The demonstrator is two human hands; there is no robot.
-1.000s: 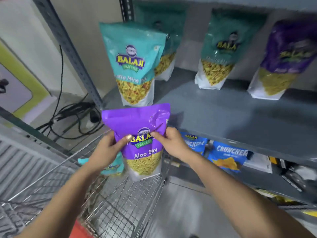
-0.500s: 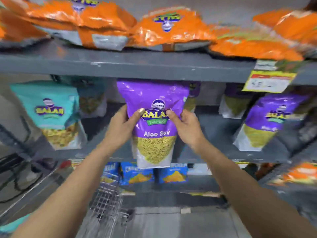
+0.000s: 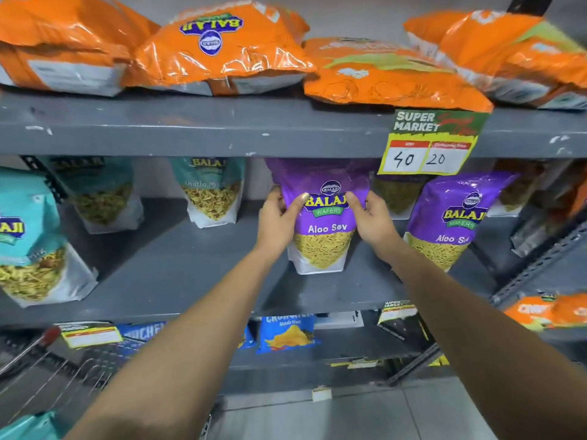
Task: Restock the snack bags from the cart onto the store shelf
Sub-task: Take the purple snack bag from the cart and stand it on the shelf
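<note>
Purple Aloo Sev bag (image 3: 320, 217) stands upright, mid-shelf (image 3: 190, 268), clamped between left hand (image 3: 276, 217) and right hand (image 3: 370, 219), each equally near.

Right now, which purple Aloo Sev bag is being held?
The middle purple bag, gripped by left hand and right hand. The other front purple bag stands untouched to its right.

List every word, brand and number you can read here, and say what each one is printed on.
"BALAJI WAFERS Aloo Sev": purple bag held by left hand and right hand.
"BALAJI", "Aloo": second purple bag.
"BALAJI", upside down: orange bag.
"SUPER MARKET", "40", "20": price tag.
"BALAJI": teal bag.
"Masala": blue bag.
Lower shelf tags: too blurred.
</note>
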